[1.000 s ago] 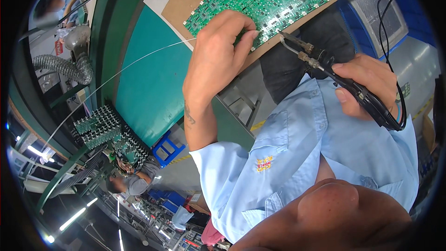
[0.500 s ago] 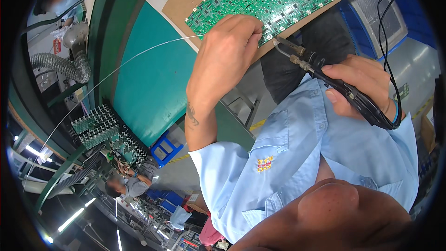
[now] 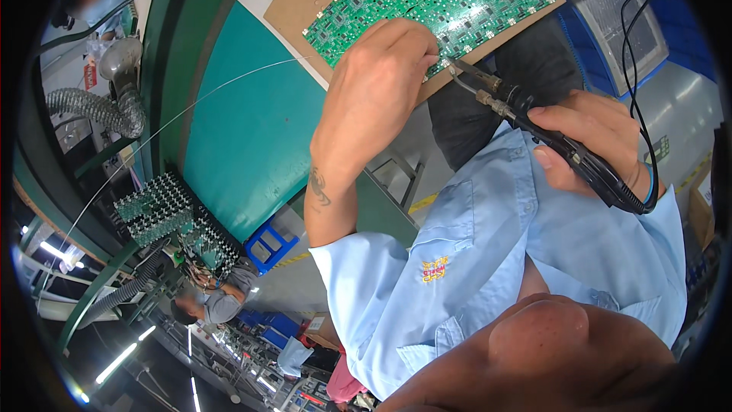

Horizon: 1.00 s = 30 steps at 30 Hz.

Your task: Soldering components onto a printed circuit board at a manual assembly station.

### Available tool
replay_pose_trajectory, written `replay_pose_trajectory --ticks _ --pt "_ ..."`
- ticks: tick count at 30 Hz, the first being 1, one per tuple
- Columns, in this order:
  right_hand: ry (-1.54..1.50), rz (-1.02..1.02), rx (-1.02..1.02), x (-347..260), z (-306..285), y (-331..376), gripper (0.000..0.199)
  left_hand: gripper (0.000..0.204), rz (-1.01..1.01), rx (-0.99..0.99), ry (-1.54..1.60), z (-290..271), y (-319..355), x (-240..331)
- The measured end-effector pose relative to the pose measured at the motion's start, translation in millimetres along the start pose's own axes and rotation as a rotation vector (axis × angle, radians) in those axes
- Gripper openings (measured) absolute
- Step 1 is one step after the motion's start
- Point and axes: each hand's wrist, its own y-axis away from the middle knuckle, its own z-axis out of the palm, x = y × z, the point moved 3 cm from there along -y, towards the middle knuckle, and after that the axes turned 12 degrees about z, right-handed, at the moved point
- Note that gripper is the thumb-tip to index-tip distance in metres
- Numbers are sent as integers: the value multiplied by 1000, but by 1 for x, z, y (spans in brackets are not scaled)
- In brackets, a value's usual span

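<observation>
A green circuit board panel (image 3: 396,4), crowded with small parts and white connectors, lies on a brown backing board (image 3: 288,8). Over its near edge, my left hand (image 3: 381,65) is closed in a pinch on a thin solder wire (image 3: 206,94), which trails away to the left; the fingertips are mostly hidden behind the hand. My right hand (image 3: 591,137) grips a black soldering iron (image 3: 560,141) with a thin metal tube beside its tip. That tip is at the panel's near edge, close to my left fingertips; whether it touches the panel I cannot tell.
A teal mat (image 3: 236,122) covers the bench on the left. Beyond it stands a rack of circuit boards (image 3: 156,210), near a seated co-worker (image 3: 217,305). Black cables (image 3: 629,53) hang at the right by a blue crate (image 3: 621,23). A blue stool (image 3: 271,248) is below the bench.
My left hand has shifted slightly right and toward the iron's tip, and the solder wire has moved with it. My right hand and the iron stay almost in place.
</observation>
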Motion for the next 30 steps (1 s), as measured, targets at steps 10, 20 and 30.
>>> replay_pose_trajectory --ticks 10,20,30 --pt "-12 -16 8 0 2 1 33 3 -16 11 1 0 -1 0" --pt "-4 -18 -17 0 -2 3 33 9 11 6 -39 0 -1 -1" --pt "20 -50 25 -4 -9 4 37 9 -28 7 -20 -2 -1 0"
